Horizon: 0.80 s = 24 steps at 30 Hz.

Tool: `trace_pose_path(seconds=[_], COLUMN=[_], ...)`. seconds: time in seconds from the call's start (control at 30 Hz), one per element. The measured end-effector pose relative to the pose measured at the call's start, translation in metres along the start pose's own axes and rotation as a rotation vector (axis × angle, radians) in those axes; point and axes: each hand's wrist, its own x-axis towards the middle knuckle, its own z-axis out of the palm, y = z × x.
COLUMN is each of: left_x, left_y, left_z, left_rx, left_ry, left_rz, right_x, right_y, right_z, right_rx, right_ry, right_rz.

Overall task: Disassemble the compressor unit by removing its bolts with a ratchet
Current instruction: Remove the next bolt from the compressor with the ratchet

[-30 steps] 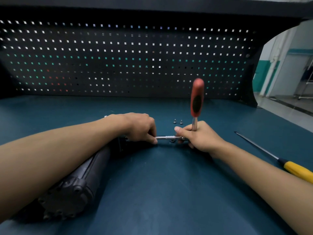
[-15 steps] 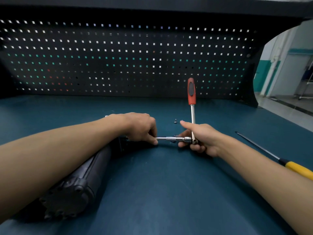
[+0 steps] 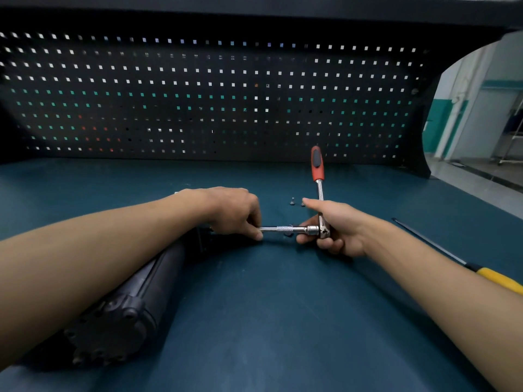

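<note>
A black cylindrical compressor unit (image 3: 135, 298) lies on its side on the teal bench, running from lower left toward the centre, with my left forearm across it. My left hand (image 3: 229, 212) rests on its far end and pinches the chrome extension bar (image 3: 283, 229) where it meets the unit. My right hand (image 3: 335, 227) grips the ratchet head. The ratchet (image 3: 317, 171) has a red and grey handle that points away from me toward the pegboard. Two loose bolts (image 3: 293, 201) stand on the bench just beyond my hands.
A yellow-handled screwdriver (image 3: 498, 278) lies at the right, its long shaft pointing toward the centre. A dark pegboard (image 3: 215, 94) walls the back of the bench (image 3: 268, 321). The bench's right edge opens onto a workshop floor.
The ratchet handle has swung from standing upright near me down and away toward the pegboard. My right hand shifted its grip on the ratchet head. My left hand stayed put.
</note>
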Motion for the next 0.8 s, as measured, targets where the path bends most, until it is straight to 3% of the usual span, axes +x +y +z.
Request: trace_pose_path(seconds=[0.3, 0.53, 0.67, 0.8], left_x=[0.001, 0.002, 0.003, 0.005], left_y=[0.002, 0.0, -0.002, -0.004], left_z=[0.001, 0.002, 0.003, 0.004], left_rx=[-0.001, -0.034, -0.028, -0.038], left_ry=[-0.028, -0.051, -0.041, -0.018], left_rz=[-0.007, -0.002, 0.002, -0.007], right_x=[-0.004, -0.005, 0.0, 0.002], right_y=[0.007, 0.021, 0.027, 0.028], right_z=[0.002, 0.004, 0.002, 0.0], right_rx=[-0.086, -0.134, -0.339, -0.492], right_ry=[0.05, 0.106, 0.219, 0.221], right_rz=[-0.116, -0.439, -0.653, -0.791])
